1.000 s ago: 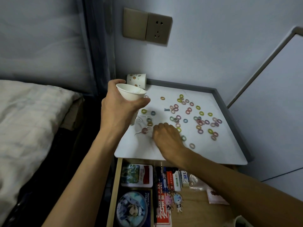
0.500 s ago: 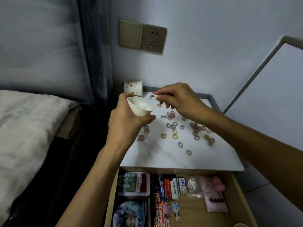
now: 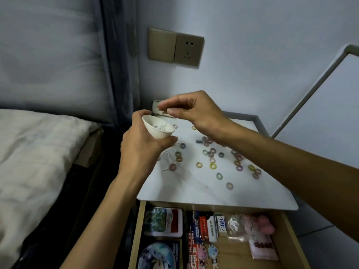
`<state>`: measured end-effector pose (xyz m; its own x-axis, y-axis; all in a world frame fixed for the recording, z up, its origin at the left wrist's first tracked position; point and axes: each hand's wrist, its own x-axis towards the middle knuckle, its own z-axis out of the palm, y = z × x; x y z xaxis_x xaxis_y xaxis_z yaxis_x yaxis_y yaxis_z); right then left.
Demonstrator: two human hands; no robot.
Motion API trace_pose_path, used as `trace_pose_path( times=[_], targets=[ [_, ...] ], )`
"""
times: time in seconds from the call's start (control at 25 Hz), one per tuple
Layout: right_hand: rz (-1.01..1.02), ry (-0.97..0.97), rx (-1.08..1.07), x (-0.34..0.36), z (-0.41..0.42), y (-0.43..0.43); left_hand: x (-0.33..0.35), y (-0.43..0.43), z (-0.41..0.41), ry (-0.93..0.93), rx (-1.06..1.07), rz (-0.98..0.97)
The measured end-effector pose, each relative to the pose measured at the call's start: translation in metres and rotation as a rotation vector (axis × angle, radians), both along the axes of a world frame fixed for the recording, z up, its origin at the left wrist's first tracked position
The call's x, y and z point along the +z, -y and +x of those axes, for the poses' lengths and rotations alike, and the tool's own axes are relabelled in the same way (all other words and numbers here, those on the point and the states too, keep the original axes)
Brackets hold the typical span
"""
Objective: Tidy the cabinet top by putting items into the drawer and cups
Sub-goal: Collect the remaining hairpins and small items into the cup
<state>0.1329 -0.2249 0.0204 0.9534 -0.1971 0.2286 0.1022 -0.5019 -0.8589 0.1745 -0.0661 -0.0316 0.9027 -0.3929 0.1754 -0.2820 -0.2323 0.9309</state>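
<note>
While the left hand [image 3: 143, 146] curled its grip round a small white cup [image 3: 158, 131], the cup hung tilted above the tabletop's [image 3: 184, 193] ten o'clock edge, its mouth leaning toward two o'clock and a few pale bits showing inside. The right hand [image 3: 194, 111] hovered just above the cup at its one o'clock, thumb and fingertips drawn close together; whether that grip pinched anything could not be told.

Behind both hands, a spotted cup [image 3: 157, 108] sat at the tabletop's eleven o'clock corner, partly hidden. Small coloured rings [image 3: 212, 166] lay scattered from the tabletop's middle out toward three o'clock, and a few more lay with thin pale wire loops just below the left hand, toward nine o'clock.

At six o'clock the drawer [image 3: 291, 241] stood pulled out, holding flat tins, packets and keychain figures. A bed [image 3: 38, 152] lay off at nine o'clock, and a wall socket [image 3: 188, 50] sat above at twelve o'clock.
</note>
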Motion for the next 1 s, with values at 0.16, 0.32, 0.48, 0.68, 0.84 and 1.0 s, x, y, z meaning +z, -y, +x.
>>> trace_pose_path(
  times=[0.16, 0.32, 0.48, 0.68, 0.84, 1.0],
  targets=[
    [-0.153, -0.139, -0.154, -0.055, 0.009, 0.006, 0.000, -0.014, 0.008, 0.020, 0.054, -0.034],
    [-0.645, -0.415, 0.037, -0.114, -0.001, 0.001, 0.002, -0.022, 0.015, -0.030, 0.064, -0.077],
    [-0.580, -0.384, 0.044, -0.132, -0.006, -0.002, 0.000, -0.024, 0.019, -0.037, 0.060, -0.084],
    [-0.428, -0.311, -0.087, -0.126, -0.015, 0.006, 0.000, -0.024, 0.018, -0.040, 0.035, -0.075],
    [-0.553, -0.348, -0.101, -0.118, -0.027, 0.025, 0.000, -0.025, 0.018, -0.039, 0.046, -0.073],
    [-0.802, -0.267, 0.058, -0.126, -0.023, 0.012, 0.001, -0.024, 0.019, -0.031, 0.047, -0.071]
  ],
)
